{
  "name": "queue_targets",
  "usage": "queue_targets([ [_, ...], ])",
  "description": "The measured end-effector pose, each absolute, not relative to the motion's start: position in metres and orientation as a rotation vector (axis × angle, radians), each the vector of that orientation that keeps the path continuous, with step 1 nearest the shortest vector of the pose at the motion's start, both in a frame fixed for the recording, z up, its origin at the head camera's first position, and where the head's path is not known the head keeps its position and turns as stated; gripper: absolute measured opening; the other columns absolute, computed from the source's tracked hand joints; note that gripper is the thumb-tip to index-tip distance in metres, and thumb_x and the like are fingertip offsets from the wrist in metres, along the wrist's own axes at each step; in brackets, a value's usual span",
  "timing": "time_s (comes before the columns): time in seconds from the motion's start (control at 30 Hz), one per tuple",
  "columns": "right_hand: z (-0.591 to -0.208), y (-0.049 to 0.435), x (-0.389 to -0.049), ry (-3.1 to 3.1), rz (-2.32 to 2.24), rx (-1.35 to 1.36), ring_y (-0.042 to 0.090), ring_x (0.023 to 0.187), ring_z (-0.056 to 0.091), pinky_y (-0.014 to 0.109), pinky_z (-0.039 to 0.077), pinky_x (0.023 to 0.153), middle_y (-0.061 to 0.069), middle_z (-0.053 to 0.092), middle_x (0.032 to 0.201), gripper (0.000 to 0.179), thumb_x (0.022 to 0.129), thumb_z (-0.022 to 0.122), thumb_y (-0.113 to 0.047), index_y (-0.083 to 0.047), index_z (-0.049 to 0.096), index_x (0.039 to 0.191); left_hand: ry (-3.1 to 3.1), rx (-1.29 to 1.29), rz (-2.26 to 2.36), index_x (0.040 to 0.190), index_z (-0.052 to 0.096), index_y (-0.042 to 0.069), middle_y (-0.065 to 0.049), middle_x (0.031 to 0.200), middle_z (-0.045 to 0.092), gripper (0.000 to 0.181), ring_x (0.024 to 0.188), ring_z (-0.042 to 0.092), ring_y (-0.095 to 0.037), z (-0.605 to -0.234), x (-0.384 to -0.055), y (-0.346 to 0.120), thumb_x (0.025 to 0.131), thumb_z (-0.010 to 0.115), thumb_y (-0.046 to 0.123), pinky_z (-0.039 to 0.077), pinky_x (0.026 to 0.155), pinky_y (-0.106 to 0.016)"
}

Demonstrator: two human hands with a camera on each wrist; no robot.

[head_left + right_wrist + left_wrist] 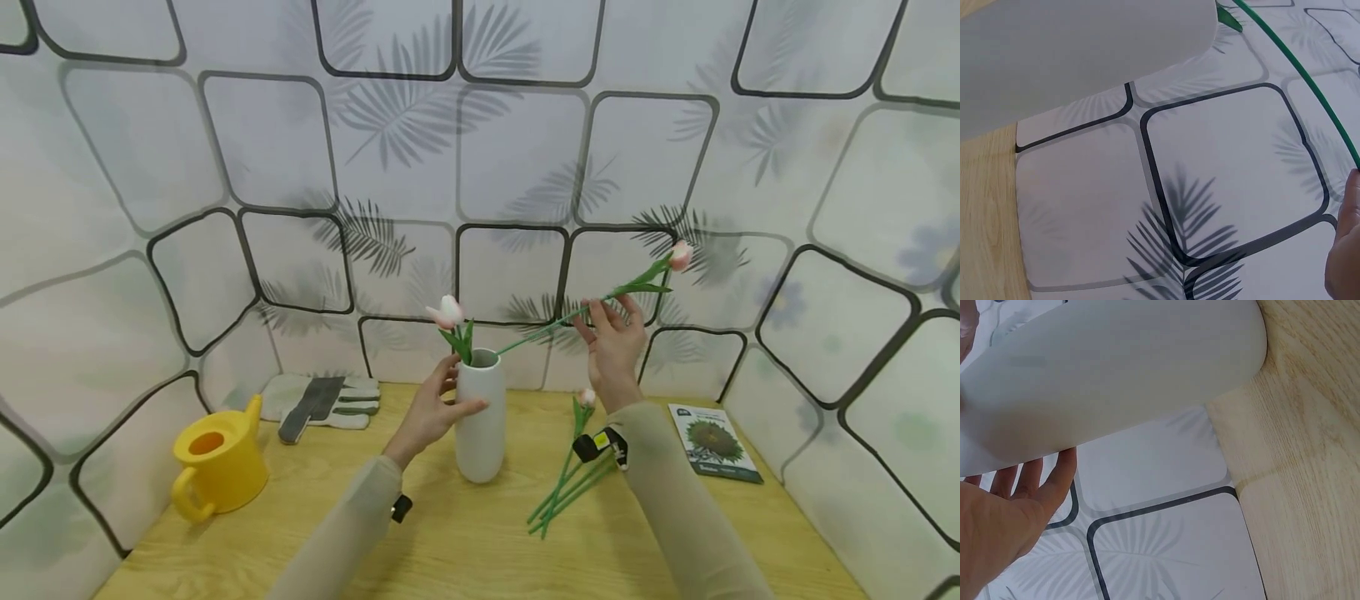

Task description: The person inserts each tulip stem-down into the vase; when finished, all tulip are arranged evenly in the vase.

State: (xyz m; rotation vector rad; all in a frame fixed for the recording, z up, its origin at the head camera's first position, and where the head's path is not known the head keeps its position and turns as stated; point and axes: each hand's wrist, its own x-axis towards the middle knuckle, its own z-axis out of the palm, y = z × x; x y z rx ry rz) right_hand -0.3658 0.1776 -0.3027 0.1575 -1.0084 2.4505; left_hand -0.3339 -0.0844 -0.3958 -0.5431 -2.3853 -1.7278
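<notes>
A tall white vase (481, 425) stands upright on the table, and my left hand (433, 410) holds it near the top, thumb across the front. The left wrist view shows that hand's fingers (1054, 478) against the side of the vase (1122, 369). Pink-and-white tulip blooms (448, 312) with green leaves rise from its mouth. My right hand (617, 346) pinches the green stem of another pink tulip (679, 256). This stem slants down left, its lower end at the vase's rim; whether it is inside is unclear. The right wrist view shows the bowed stem (1300, 70).
More tulips (558, 492) lie on the table (450, 550) beneath the right forearm. At left sit a yellow watering can (225, 462) and grey-and-white gloves (330, 402). A seed packet with a flower picture (715, 442) lies at right. Patterned walls (517, 158) enclose the back and sides.
</notes>
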Motion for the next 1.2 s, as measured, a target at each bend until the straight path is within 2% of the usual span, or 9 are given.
queue_targets([
  [0.2,-0.299,0.167,-0.372,-1.12,2.393,0.199,0.027,0.095,0.068,0.035,0.061,0.072,0.007,0.06,0.091,0.043,0.089,0.067,-0.001,-0.008,0.05,0.128,-2.38,-0.552,-1.734,0.15,0.037,0.023,-0.015,0.142,0.047,0.083,0.13,0.05,-0.035,-0.399,-0.335,-0.083,0.081,0.082,0.034,0.049,0.098,-0.055],
  [0.5,-0.294,0.153,-0.373,-1.276,2.308,0.281,0.019,0.086,0.069,0.04,0.06,0.076,0.006,0.06,0.093,0.044,0.088,0.07,-0.003,-0.012,0.053,0.128,-2.364,-0.57,-1.75,0.151,0.035,0.023,-0.015,0.142,0.046,0.085,0.13,0.05,-0.035,-0.401,-0.334,-0.082,0.081,0.082,0.033,0.048,0.098,-0.056],
  [0.73,-0.299,0.145,-0.373,-1.336,2.308,0.312,0.016,0.083,0.07,0.034,0.061,0.071,0.003,0.064,0.091,0.045,0.088,0.07,-0.003,-0.011,0.055,0.129,-2.386,-0.576,-1.765,0.151,0.034,0.025,-0.014,0.143,0.045,0.085,0.132,0.048,-0.035,-0.402,-0.335,-0.082,0.081,0.081,0.035,0.048,0.098,-0.056],
  [1.03,-0.308,0.126,-0.369,-1.484,2.226,0.402,0.016,0.079,0.071,0.034,0.06,0.072,-0.003,0.069,0.085,0.044,0.088,0.071,-0.001,-0.011,0.055,0.128,-2.391,-0.569,-1.745,0.151,0.033,0.024,-0.015,0.142,0.044,0.085,0.132,0.048,-0.036,-0.399,-0.335,-0.085,0.082,0.081,0.035,0.049,0.098,-0.055],
  [1.2,-0.319,0.12,-0.368,-1.568,2.212,0.477,0.018,0.081,0.072,0.036,0.061,0.073,0.001,0.072,0.088,0.047,0.09,0.07,-0.003,-0.007,0.053,0.133,-2.39,-0.56,-1.74,0.151,0.033,0.022,-0.016,0.142,0.045,0.084,0.131,0.048,-0.037,-0.4,-0.336,-0.084,0.083,0.08,0.033,0.049,0.098,-0.055],
])
